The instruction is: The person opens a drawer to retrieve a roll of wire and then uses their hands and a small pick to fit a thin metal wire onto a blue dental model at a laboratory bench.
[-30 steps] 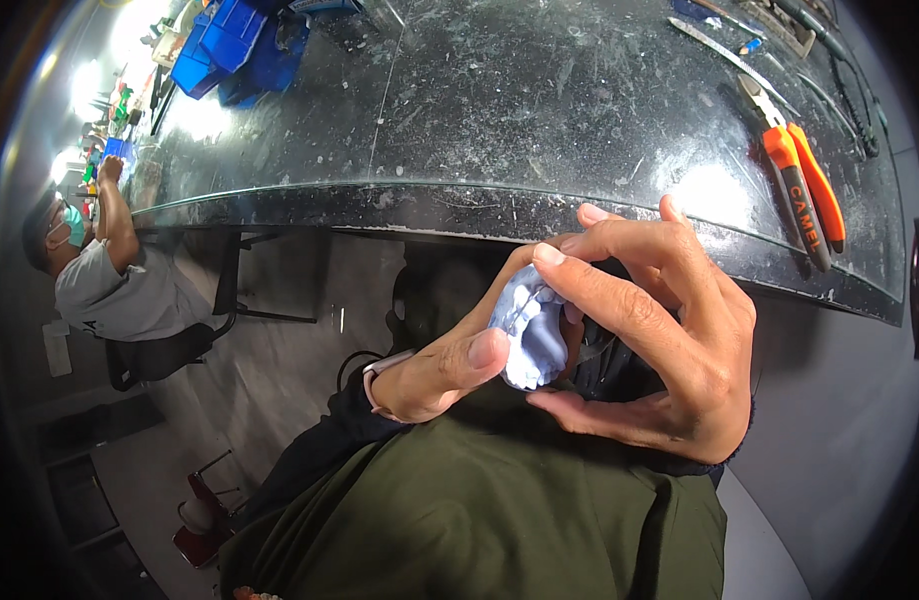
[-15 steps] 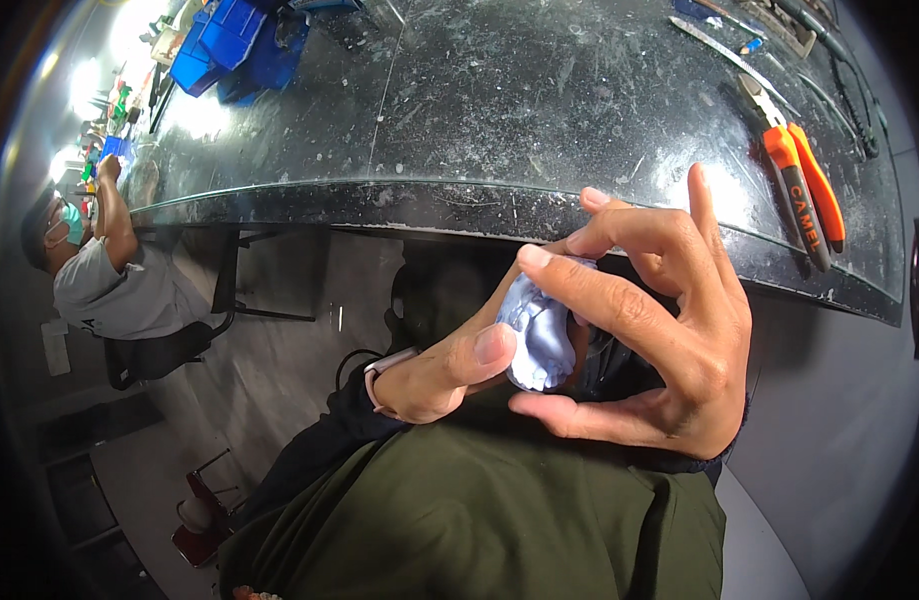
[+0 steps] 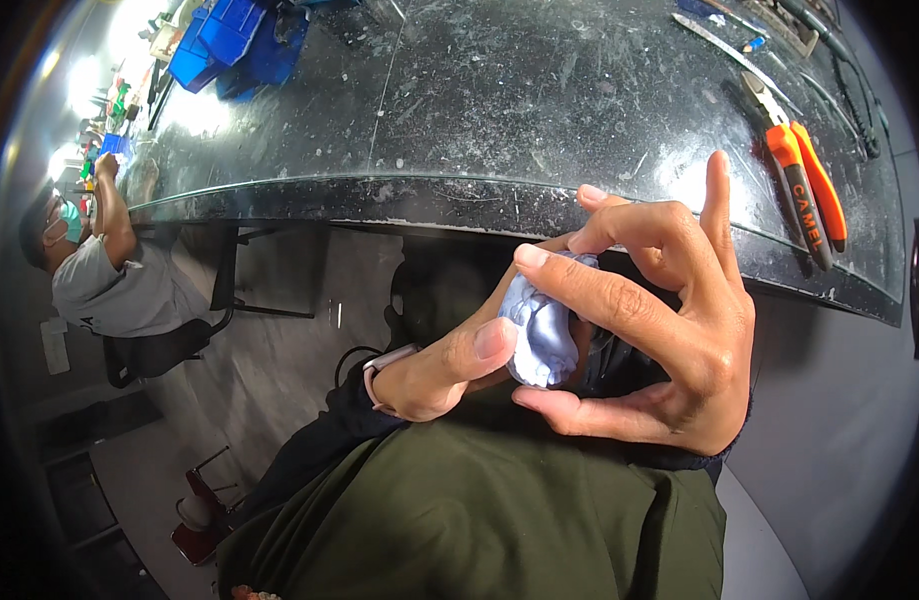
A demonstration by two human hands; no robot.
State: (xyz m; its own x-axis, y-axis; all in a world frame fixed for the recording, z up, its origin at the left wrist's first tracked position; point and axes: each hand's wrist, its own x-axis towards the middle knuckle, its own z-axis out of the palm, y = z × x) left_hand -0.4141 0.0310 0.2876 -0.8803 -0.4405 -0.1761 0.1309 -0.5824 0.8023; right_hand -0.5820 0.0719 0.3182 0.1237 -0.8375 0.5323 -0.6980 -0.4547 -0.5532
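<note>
A pale blue-grey dental cast (image 3: 546,338), its arch and tooth shapes facing up toward me, is held over my lap just in front of the bench edge. My left hand (image 3: 448,372) grips its left side, with the thumb on the near face and the other fingers largely hidden behind it. Curled around the right side is my right hand (image 3: 670,325). Its index fingertip presses the cast's upper edge, the thumb lies at the lower edge, and one finger points upward, off the cast.
Cutting pliers (image 3: 783,147) with orange-and-black handles lie on the black bench (image 3: 480,110) at right, beside a slim metal tool (image 3: 725,43). Blue bins (image 3: 228,32) stand far left. A masked co-worker (image 3: 120,285) sits at the bench on the left.
The raised finger of my right hand has straightened upward a little and the hand has shifted slightly. The cast has barely moved in both hands.
</note>
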